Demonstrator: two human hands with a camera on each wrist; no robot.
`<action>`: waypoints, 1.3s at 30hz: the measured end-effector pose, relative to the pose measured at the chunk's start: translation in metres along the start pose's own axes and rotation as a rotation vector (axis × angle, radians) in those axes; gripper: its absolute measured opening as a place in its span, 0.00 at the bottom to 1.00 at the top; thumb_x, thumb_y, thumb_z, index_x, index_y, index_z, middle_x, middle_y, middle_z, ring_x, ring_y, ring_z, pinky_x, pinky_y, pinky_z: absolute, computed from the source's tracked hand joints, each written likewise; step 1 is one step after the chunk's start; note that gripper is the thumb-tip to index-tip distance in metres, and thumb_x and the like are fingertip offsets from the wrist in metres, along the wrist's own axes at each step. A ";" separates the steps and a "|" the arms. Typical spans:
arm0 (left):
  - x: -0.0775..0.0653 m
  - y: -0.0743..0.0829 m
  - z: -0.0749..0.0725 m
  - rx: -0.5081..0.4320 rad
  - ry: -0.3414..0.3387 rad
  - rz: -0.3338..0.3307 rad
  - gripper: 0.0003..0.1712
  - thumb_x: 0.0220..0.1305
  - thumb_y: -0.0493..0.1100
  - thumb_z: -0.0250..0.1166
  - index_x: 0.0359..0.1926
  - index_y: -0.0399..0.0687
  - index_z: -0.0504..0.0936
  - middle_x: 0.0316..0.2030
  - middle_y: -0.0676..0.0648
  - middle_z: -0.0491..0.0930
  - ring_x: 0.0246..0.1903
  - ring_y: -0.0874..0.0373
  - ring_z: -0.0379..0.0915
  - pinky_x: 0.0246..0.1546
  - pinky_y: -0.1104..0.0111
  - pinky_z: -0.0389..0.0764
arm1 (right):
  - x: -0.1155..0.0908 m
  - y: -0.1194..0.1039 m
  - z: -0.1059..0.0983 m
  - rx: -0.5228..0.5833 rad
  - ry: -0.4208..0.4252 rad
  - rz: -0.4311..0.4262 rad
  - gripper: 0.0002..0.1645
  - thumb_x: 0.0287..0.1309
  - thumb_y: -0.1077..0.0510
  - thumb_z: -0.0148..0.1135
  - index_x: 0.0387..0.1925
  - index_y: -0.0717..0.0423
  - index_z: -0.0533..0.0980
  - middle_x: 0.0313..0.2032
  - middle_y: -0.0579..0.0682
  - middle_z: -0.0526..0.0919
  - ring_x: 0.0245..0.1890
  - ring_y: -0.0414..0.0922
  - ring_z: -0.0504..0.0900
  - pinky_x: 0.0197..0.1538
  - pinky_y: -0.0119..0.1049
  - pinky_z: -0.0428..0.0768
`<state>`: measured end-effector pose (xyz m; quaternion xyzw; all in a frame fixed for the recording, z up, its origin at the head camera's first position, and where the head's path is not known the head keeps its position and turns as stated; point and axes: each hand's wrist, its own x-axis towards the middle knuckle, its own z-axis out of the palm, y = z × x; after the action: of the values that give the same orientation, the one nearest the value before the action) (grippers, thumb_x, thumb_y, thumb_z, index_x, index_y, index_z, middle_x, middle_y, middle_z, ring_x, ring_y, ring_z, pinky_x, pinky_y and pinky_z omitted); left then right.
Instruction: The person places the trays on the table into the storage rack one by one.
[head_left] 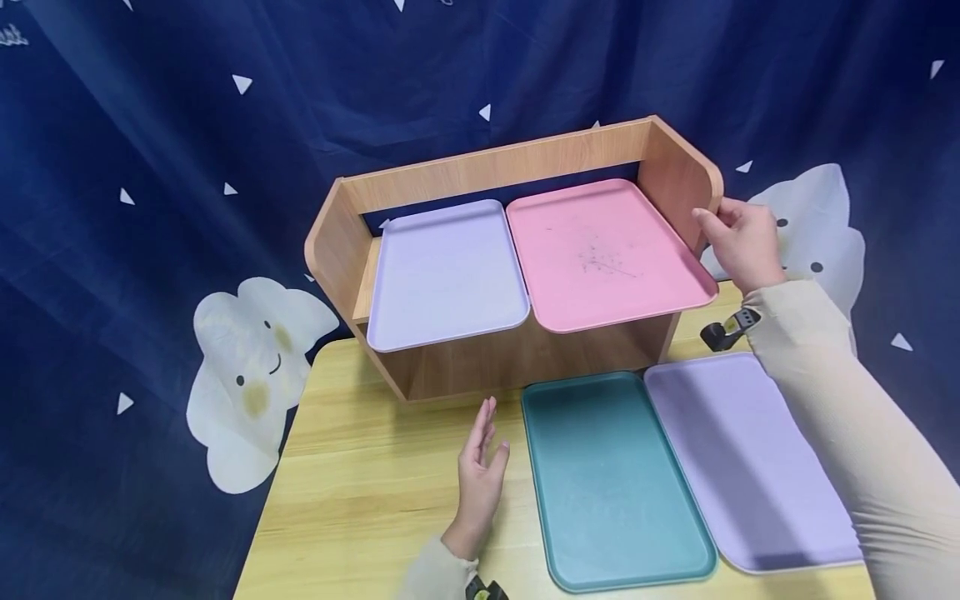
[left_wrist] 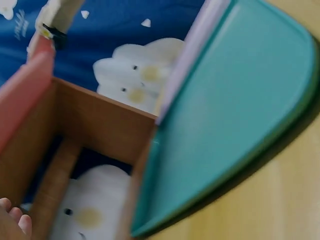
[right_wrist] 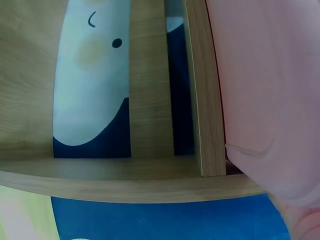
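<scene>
A small wooden shelf (head_left: 491, 167) stands at the back of the table. On its upper board lie a pale lilac tray (head_left: 450, 275) and, to the right, a pink tray (head_left: 600, 258) with dark specks; both jut past the front edge. My right hand (head_left: 746, 246) grips the shelf's right side panel near its front edge, thumb on the inner face, beside the pink tray. My left hand (head_left: 480, 487) is open with straight fingers, holding nothing, in front of the shelf. Just right of it lies a teal tray (head_left: 615, 483), with a purple tray (head_left: 750, 458) beyond.
The light wooden table (head_left: 360, 483) carries the shelf and the two lower trays, which lie side by side. Beneath the shelf's upper board is a hollow compartment (head_left: 510, 358). A dark blue curtain (head_left: 420, 75) with white clouds and triangles hangs behind.
</scene>
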<state>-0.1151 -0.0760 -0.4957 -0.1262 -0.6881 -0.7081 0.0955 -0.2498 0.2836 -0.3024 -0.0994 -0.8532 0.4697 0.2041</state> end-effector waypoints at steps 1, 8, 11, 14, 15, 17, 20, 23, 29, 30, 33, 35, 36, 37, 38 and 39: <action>-0.001 -0.005 0.002 -0.011 0.006 -0.027 0.35 0.62 0.25 0.52 0.70 0.40 0.57 0.68 0.42 0.60 0.68 0.51 0.55 0.66 0.60 0.59 | 0.000 0.000 0.000 0.000 0.001 0.001 0.28 0.63 0.44 0.54 0.53 0.61 0.77 0.36 0.41 0.86 0.35 0.32 0.75 0.32 0.23 0.68; -0.009 -0.032 0.016 -0.045 0.075 -0.154 0.33 0.62 0.26 0.52 0.69 0.36 0.58 0.68 0.38 0.60 0.67 0.45 0.55 0.64 0.64 0.62 | 0.001 0.001 0.001 -0.003 0.029 -0.042 0.26 0.63 0.46 0.55 0.49 0.64 0.79 0.26 0.33 0.84 0.27 0.30 0.72 0.25 0.24 0.65; -0.010 -0.038 0.022 -0.031 0.091 -0.212 0.34 0.62 0.27 0.52 0.69 0.35 0.56 0.68 0.38 0.59 0.68 0.45 0.53 0.65 0.64 0.60 | 0.001 0.003 -0.001 0.016 0.047 -0.072 0.24 0.62 0.48 0.57 0.46 0.66 0.79 0.17 0.21 0.75 0.21 0.30 0.69 0.19 0.26 0.60; -0.011 -0.044 0.027 -0.017 0.089 -0.277 0.34 0.62 0.28 0.53 0.69 0.32 0.55 0.69 0.36 0.57 0.68 0.43 0.52 0.66 0.59 0.58 | 0.001 0.003 -0.002 0.023 0.047 -0.066 0.25 0.62 0.48 0.57 0.47 0.66 0.79 0.16 0.20 0.74 0.22 0.29 0.70 0.20 0.25 0.61; -0.011 -0.045 0.029 -0.011 0.086 -0.300 0.34 0.62 0.28 0.53 0.69 0.32 0.55 0.69 0.36 0.57 0.68 0.43 0.51 0.67 0.58 0.57 | 0.001 0.003 -0.002 0.028 0.040 -0.052 0.25 0.62 0.47 0.57 0.48 0.65 0.79 0.18 0.20 0.76 0.24 0.28 0.71 0.22 0.24 0.63; -0.013 -0.049 0.031 0.005 0.088 -0.339 0.34 0.62 0.29 0.53 0.69 0.31 0.55 0.69 0.36 0.57 0.69 0.42 0.50 0.67 0.55 0.57 | 0.000 0.002 -0.002 0.019 0.028 -0.028 0.26 0.62 0.46 0.56 0.51 0.63 0.78 0.23 0.25 0.80 0.28 0.27 0.74 0.27 0.21 0.66; -0.015 -0.054 0.033 0.037 0.095 -0.378 0.35 0.62 0.31 0.53 0.69 0.32 0.55 0.69 0.36 0.55 0.69 0.41 0.48 0.67 0.54 0.56 | -0.001 0.000 -0.001 0.014 0.008 0.006 0.28 0.63 0.44 0.55 0.54 0.60 0.77 0.37 0.40 0.86 0.36 0.27 0.77 0.36 0.19 0.70; -0.020 -0.058 0.035 0.068 0.091 -0.416 0.35 0.62 0.33 0.54 0.69 0.32 0.54 0.70 0.35 0.52 0.68 0.38 0.47 0.67 0.54 0.56 | -0.001 0.000 0.000 0.003 0.002 0.015 0.29 0.63 0.43 0.54 0.56 0.59 0.76 0.47 0.54 0.83 0.39 0.28 0.77 0.38 0.19 0.70; -0.030 -0.066 0.038 0.101 0.079 -0.424 0.35 0.63 0.33 0.54 0.69 0.30 0.54 0.70 0.33 0.51 0.68 0.36 0.46 0.67 0.52 0.53 | -0.002 0.001 0.001 0.005 0.015 -0.002 0.28 0.63 0.44 0.54 0.54 0.61 0.77 0.40 0.45 0.86 0.34 0.28 0.76 0.32 0.19 0.70; -0.032 -0.067 0.039 0.116 0.076 -0.413 0.34 0.63 0.33 0.55 0.68 0.29 0.55 0.70 0.33 0.52 0.68 0.37 0.46 0.67 0.51 0.53 | -0.002 0.001 0.001 0.010 0.016 -0.006 0.28 0.63 0.44 0.54 0.54 0.61 0.77 0.38 0.43 0.86 0.34 0.27 0.76 0.32 0.19 0.70; -0.034 -0.068 0.039 0.168 0.054 -0.390 0.34 0.62 0.34 0.56 0.67 0.28 0.58 0.69 0.33 0.53 0.69 0.37 0.46 0.67 0.48 0.51 | -0.002 0.002 0.001 0.018 0.018 -0.014 0.28 0.63 0.44 0.55 0.53 0.61 0.77 0.34 0.40 0.86 0.30 0.28 0.76 0.27 0.19 0.69; -0.037 -0.068 0.039 0.202 0.033 -0.374 0.34 0.61 0.35 0.57 0.66 0.27 0.59 0.69 0.33 0.53 0.68 0.36 0.46 0.66 0.45 0.49 | -0.002 0.002 0.001 0.023 0.024 -0.019 0.27 0.63 0.45 0.55 0.53 0.62 0.78 0.28 0.33 0.84 0.28 0.29 0.75 0.25 0.21 0.68; -0.039 -0.068 0.040 0.218 0.025 -0.367 0.34 0.61 0.35 0.58 0.65 0.26 0.59 0.69 0.32 0.53 0.68 0.35 0.45 0.66 0.44 0.49 | -0.001 0.003 0.001 0.028 0.024 -0.019 0.27 0.62 0.45 0.55 0.52 0.62 0.78 0.27 0.30 0.82 0.28 0.29 0.74 0.25 0.20 0.68; -0.040 -0.069 0.039 0.231 0.020 -0.363 0.34 0.60 0.35 0.58 0.65 0.26 0.60 0.69 0.32 0.53 0.68 0.35 0.45 0.66 0.43 0.49 | -0.001 0.003 0.001 0.029 0.025 -0.018 0.27 0.62 0.45 0.55 0.52 0.62 0.78 0.26 0.29 0.81 0.28 0.30 0.74 0.24 0.21 0.67; -0.041 -0.069 0.039 0.241 0.018 -0.357 0.34 0.60 0.35 0.59 0.65 0.26 0.60 0.69 0.32 0.54 0.68 0.35 0.45 0.66 0.43 0.50 | -0.002 0.003 0.001 0.029 0.025 -0.017 0.27 0.62 0.45 0.55 0.52 0.62 0.78 0.25 0.28 0.80 0.28 0.30 0.74 0.24 0.21 0.67; -0.042 -0.070 0.039 0.258 0.015 -0.347 0.33 0.59 0.35 0.59 0.64 0.25 0.61 0.69 0.33 0.54 0.68 0.35 0.45 0.66 0.43 0.50 | -0.001 0.003 0.001 0.031 0.024 -0.015 0.27 0.62 0.45 0.55 0.52 0.62 0.78 0.25 0.28 0.81 0.28 0.30 0.74 0.24 0.21 0.67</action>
<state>-0.0948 -0.0361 -0.5743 0.0126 -0.7836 -0.6211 -0.0074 -0.2492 0.2836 -0.3058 -0.0954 -0.8438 0.4802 0.2195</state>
